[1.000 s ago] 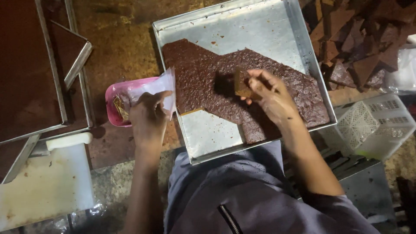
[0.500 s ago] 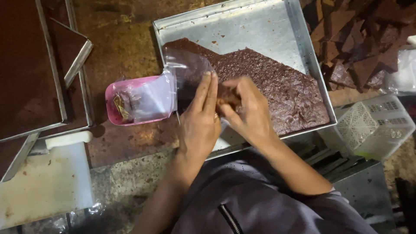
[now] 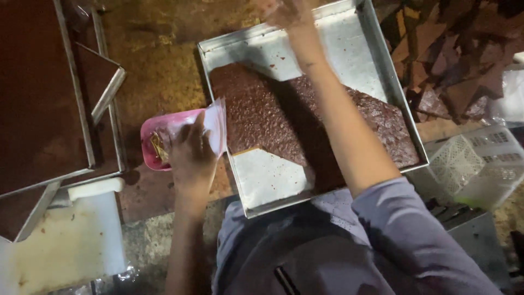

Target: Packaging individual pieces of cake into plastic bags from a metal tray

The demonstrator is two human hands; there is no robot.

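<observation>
A square metal tray [image 3: 382, 71] lies in front of me, and a flat brown slab [image 3: 262, 114] with a cut corner lies in it. To the tray's left, my left hand [image 3: 188, 150] rests on a small pink container [image 3: 150, 131] and grips a clear plastic bag [image 3: 216, 127] at its rim. Some brown and yellowish bits show inside the container. My right arm stretches across the slab. My right hand [image 3: 286, 11] is at the tray's far edge, blurred and partly cut off by the frame, so its grip is unclear.
A larger tray with a dark brown sheet [image 3: 38, 93] sits at the left, and a white cutting board [image 3: 65, 246] lies below it. A white plastic basket [image 3: 480, 158] stands at the right. Behind the basket is a pile of brown cut pieces [image 3: 453, 60].
Half a second ago both hands met over the slab with the bag. Now my left hand has returned to the pink container with the bag, and my right arm has reached far forward.
</observation>
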